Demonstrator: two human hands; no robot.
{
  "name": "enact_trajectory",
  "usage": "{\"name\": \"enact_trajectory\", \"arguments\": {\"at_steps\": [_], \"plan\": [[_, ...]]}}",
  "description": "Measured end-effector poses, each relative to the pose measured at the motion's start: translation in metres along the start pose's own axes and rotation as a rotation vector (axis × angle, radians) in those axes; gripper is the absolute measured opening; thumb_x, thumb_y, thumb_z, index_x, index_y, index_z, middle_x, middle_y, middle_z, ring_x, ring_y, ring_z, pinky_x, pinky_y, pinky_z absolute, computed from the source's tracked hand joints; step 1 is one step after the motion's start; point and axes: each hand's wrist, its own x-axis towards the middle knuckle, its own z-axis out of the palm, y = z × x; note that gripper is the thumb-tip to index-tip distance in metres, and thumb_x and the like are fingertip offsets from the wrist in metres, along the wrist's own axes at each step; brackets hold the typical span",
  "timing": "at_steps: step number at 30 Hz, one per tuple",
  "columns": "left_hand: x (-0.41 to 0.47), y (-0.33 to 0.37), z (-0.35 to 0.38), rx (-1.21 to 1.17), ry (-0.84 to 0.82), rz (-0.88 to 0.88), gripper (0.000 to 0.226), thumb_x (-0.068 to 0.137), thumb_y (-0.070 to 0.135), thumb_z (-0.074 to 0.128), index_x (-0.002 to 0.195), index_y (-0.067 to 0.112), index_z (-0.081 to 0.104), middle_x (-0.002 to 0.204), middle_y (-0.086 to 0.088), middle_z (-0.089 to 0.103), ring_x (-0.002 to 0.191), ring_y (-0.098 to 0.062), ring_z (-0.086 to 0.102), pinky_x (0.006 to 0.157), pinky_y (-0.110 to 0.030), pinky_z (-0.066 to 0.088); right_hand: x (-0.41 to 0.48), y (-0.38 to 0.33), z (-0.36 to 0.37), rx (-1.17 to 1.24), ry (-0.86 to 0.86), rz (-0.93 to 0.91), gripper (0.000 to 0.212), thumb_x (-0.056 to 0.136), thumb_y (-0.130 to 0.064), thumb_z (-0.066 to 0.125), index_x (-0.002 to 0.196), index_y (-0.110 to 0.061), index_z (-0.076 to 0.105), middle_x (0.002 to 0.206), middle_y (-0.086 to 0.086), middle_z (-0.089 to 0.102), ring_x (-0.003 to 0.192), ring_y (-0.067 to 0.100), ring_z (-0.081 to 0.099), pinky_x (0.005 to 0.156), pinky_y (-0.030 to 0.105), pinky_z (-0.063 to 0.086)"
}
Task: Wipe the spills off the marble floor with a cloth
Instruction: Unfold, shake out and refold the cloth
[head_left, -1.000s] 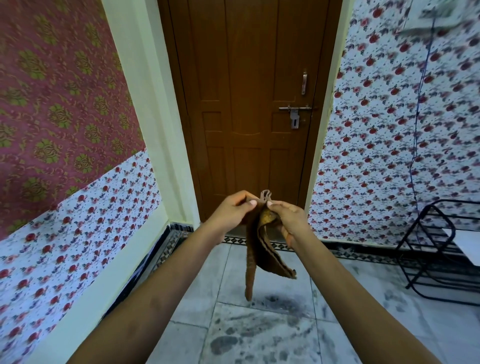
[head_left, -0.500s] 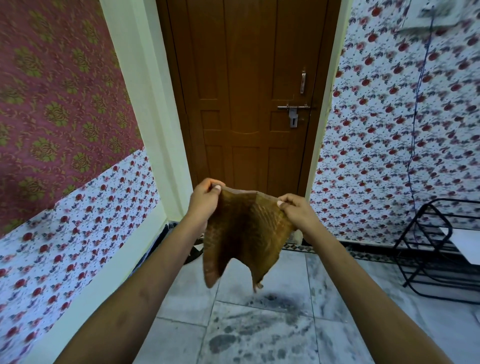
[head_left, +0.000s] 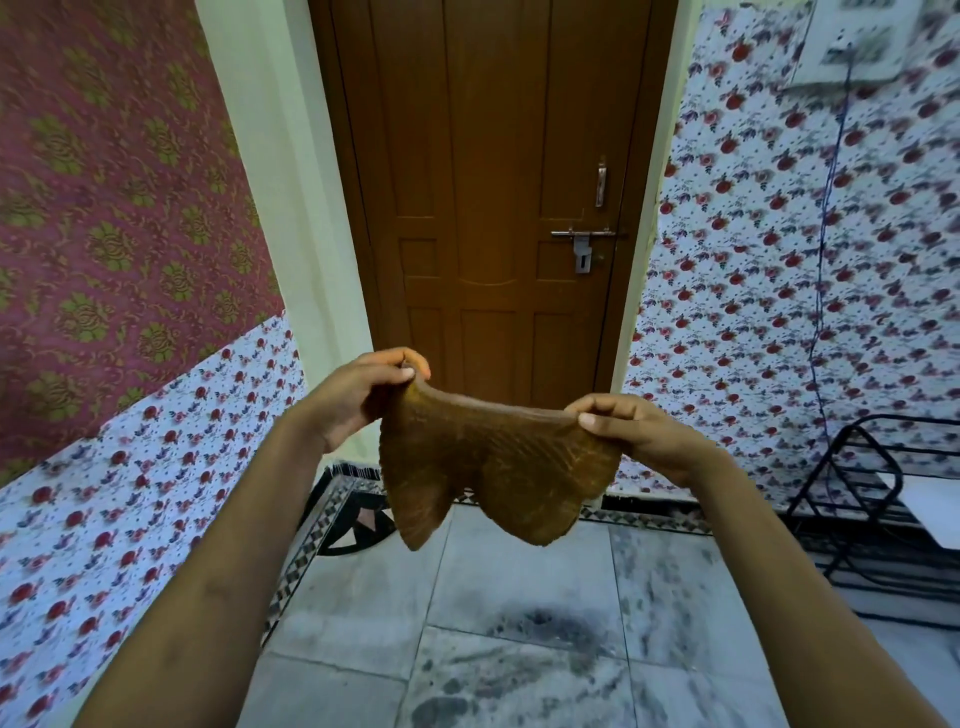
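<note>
A home, it seems: a narrow hallway ending at a panelled wooden door (head_left: 483, 208) with a sliding bolt (head_left: 582, 235). Floral wallpaper (head_left: 753, 312) covers the walls, the marble floor (head_left: 519, 582) has a mosaic border (head_left: 649, 517) — and a black metal rack (head_left: 852, 499) stands at the right.
</note>
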Motion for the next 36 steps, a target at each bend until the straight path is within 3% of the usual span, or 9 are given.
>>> {"name": "enact_trajectory", "arguments": {"at_steps": [4,7,14,19,22,25,28,32,36], "plan": [[0.001,0.013,0.011,-0.122,-0.311,0.047,0.009,0.07,0.021,0.053,0.067,0.013,0.055,0.062,-0.001,0.047,0.055,-0.014,0.04,0.056,-0.028,0.032,0.001,-0.02,0.013,0.115,-0.3,-0.058,0.026,0.072,-0.046,0.073,0.087,-0.024,0.072,0.081,-0.009,0.065,0.077,0.005,0.061,0.067,0.016,0.048],[0.013,0.012,0.034,-0.12,-0.429,0.052,0.008,0.074,0.016,0.052,0.075,0.012,0.059,0.068,-0.002,0.052,0.062,-0.016,0.046,0.06,-0.027,0.037,0.014,-0.022,0.031,-0.029,-0.236,-0.152,0.014,0.087,-0.029,0.061,0.093,-0.022,0.07,0.088,-0.01,0.067,0.087,0.007,0.062,0.076,0.018,0.047],[0.017,0.001,0.057,-0.03,-0.273,0.077,0.014,0.094,0.008,0.049,0.095,0.012,0.062,0.088,0.0,0.066,0.085,-0.015,0.063,0.074,-0.024,0.051,0.031,-0.008,0.055,-0.054,0.225,-0.376,0.029,0.077,-0.001,0.07,0.093,-0.017,0.051,0.077,-0.009,0.066,0.081,0.009,0.064,0.076,0.021,0.049],[0.017,-0.005,0.062,0.069,-0.065,0.013,0.015,0.09,0.014,0.059,0.098,0.021,0.07,0.101,-0.005,0.069,0.108,-0.027,0.06,0.099,-0.043,0.045,0.033,-0.006,0.065,-0.244,0.417,-0.413,0.043,0.071,-0.014,0.079,0.093,-0.028,0.045,0.079,-0.005,0.062,0.081,0.007,0.065,0.078,0.023,0.053],[0.018,-0.008,0.066,0.087,0.019,-0.007,0.013,0.088,0.015,0.062,0.097,0.023,0.068,0.105,-0.007,0.069,0.109,-0.026,0.06,0.102,-0.051,0.042,0.034,-0.004,0.071,-0.333,0.467,-0.467,0.043,0.072,-0.014,0.079,0.094,-0.025,0.044,0.078,-0.006,0.062,0.078,0.001,0.064,0.071,0.013,0.05],[0.014,-0.009,0.059,-0.009,-0.034,-0.04,0.027,0.083,0.02,0.068,0.109,0.026,0.06,0.117,-0.007,0.066,0.113,-0.027,0.059,0.102,-0.05,0.043,0.035,-0.003,0.068,-0.307,0.571,-0.495,0.043,0.071,-0.015,0.079,0.092,-0.028,0.044,0.08,-0.002,0.061,0.079,0.003,0.064,0.071,0.017,0.052],[0.007,-0.009,0.058,0.025,-0.175,-0.05,0.056,0.072,0.013,0.077,0.119,0.03,0.051,0.124,-0.004,0.061,0.114,-0.022,0.058,0.099,-0.043,0.046,0.038,-0.001,0.064,-0.274,0.591,-0.48,0.044,0.069,-0.017,0.08,0.089,-0.031,0.044,0.08,0.005,0.063,0.081,0.013,0.065,0.074,0.028,0.054],[0.006,-0.01,0.065,0.073,-0.089,0.007,0.051,0.079,-0.011,0.063,0.11,0.026,0.046,0.117,-0.005,0.064,0.103,-0.021,0.063,0.086,-0.036,0.053,0.042,0.01,0.066,-0.122,0.529,-0.418,0.048,0.066,-0.025,0.082,0.095,-0.033,0.044,0.085,0.004,0.064,0.086,0.019,0.065,0.082,0.042,0.053],[0.006,-0.006,0.057,0.002,-0.103,0.004,0.049,0.081,-0.019,0.05,0.104,0.023,0.037,0.119,-0.01,0.064,0.105,-0.027,0.064,0.088,-0.039,0.05,0.036,0.024,0.064,0.077,0.371,-0.172,0.079,0.058,-0.044,0.079,0.122,-0.034,0.036,0.119,-0.006,0.053,0.11,0.01,0.056,0.082,0.023,0.053]]}}
